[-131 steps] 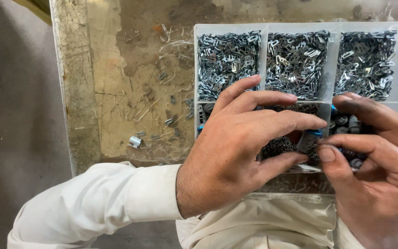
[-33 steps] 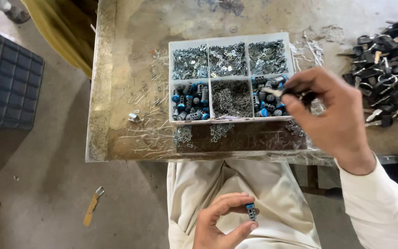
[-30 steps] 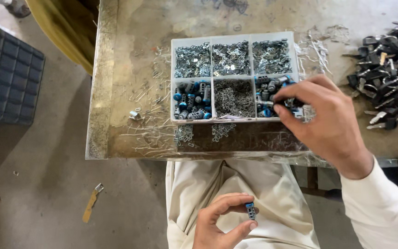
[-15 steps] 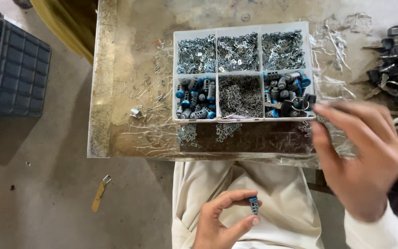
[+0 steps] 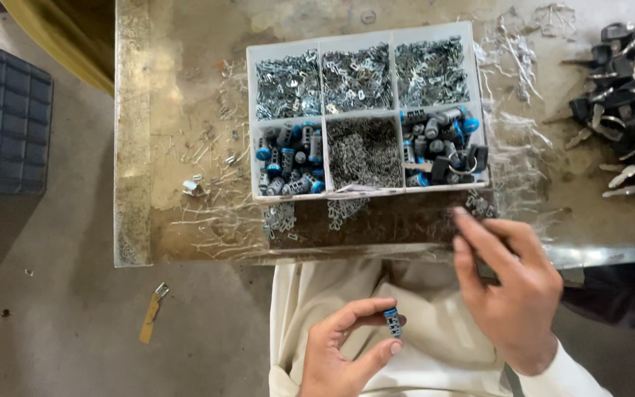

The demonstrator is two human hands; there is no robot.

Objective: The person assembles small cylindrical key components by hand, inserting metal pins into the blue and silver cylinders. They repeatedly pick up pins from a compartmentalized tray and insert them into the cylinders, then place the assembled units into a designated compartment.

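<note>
We look down at a worn table (image 5: 185, 88) from above; its far edge is cut off, and the pile of dark keys (image 5: 630, 110) at the right runs out of view; the box's (image 5: 365, 38) six compartments hold small metal bits too fine to tell apart; both wrists leave the lower edge. Our left hand (image 5: 343, 353) sits low over the lap, curled, thumb and fingers pinching a small grey cylinder with blue ends (image 5: 392, 322), upright; our right hand (image 5: 512, 287) hovers near the table's front edge, just below the box's right corner, fingers loosely spread and holding nothing we can see.
</note>
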